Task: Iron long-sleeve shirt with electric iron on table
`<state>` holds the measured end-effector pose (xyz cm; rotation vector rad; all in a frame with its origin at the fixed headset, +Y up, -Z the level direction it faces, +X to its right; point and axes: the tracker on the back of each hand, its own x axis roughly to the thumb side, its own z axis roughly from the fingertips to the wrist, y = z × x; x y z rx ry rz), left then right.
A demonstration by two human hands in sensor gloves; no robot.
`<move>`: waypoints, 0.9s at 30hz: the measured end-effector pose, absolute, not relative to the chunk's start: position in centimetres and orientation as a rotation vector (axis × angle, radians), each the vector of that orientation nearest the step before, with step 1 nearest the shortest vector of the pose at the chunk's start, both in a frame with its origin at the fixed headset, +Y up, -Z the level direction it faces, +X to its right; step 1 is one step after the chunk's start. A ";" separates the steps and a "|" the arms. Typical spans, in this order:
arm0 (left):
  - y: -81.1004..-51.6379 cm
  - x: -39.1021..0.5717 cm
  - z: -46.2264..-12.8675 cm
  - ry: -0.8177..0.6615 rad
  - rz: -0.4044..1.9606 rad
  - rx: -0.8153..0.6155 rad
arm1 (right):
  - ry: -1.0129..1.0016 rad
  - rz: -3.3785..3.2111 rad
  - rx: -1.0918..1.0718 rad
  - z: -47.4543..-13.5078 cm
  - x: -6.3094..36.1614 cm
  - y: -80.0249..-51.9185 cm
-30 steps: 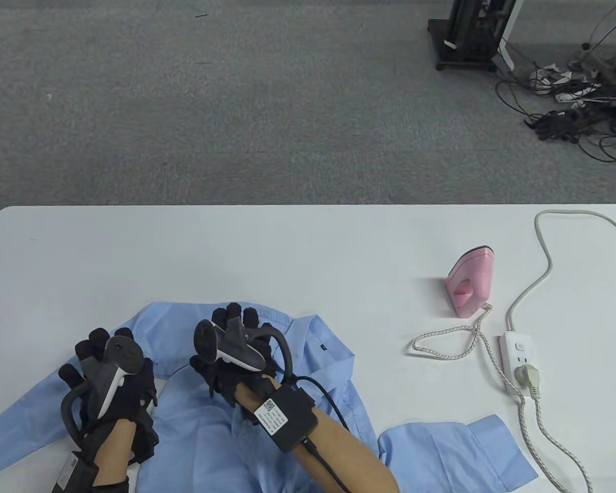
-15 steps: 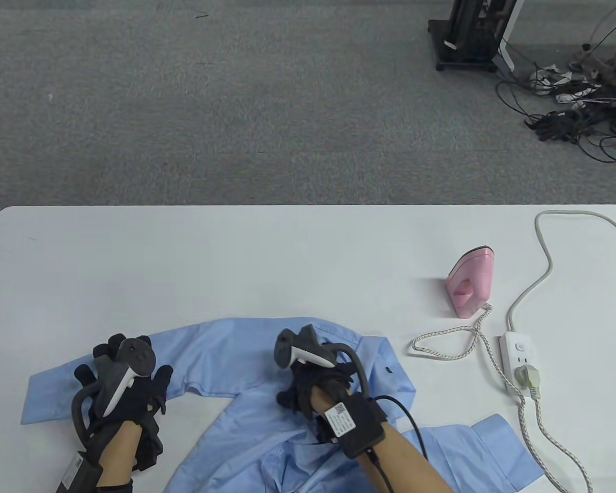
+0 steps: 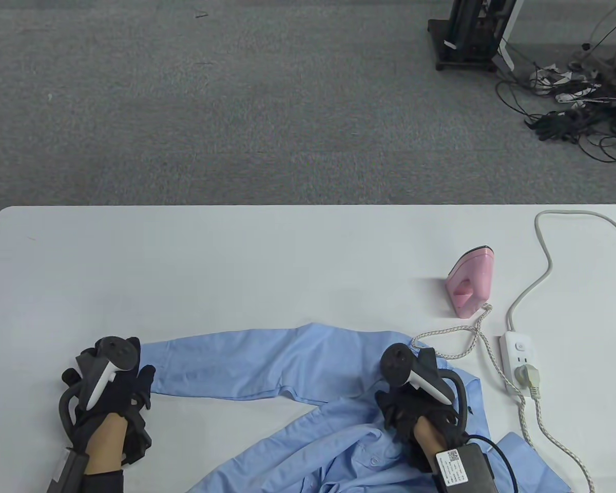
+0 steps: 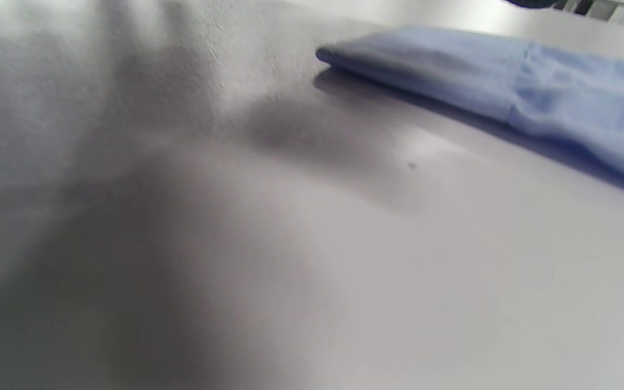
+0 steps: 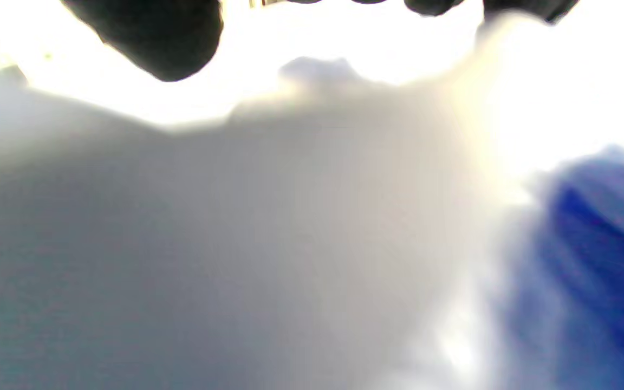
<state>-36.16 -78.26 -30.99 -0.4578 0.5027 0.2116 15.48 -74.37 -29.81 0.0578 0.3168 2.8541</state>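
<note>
White table [image 3: 287,257], blue shirt [image 3: 308,359], pink iron [image 3: 469,287]

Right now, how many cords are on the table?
2. A braided cord loops from the pink iron toward the power strip. A plain grey cord runs from that strip off the table's right edge.

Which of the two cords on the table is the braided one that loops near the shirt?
The iron's cord: speckled and braided, it loops beside the shirt and right hand. The power strip's cable is smooth grey and runs off the far right edge.
</note>
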 end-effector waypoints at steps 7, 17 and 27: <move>-79.3 -35.5 -32.1 0.509 0.105 -0.519 | 0.319 2.926 0.018 -31.8 13.3 -76.4; -80.2 -37.1 -31.6 0.528 0.229 -0.578 | 0.842 2.907 -0.036 -32.0 16.6 -79.4; -79.9 -35.5 -31.2 0.453 0.195 -0.580 | 0.959 2.835 -0.105 -32.1 19.2 -79.2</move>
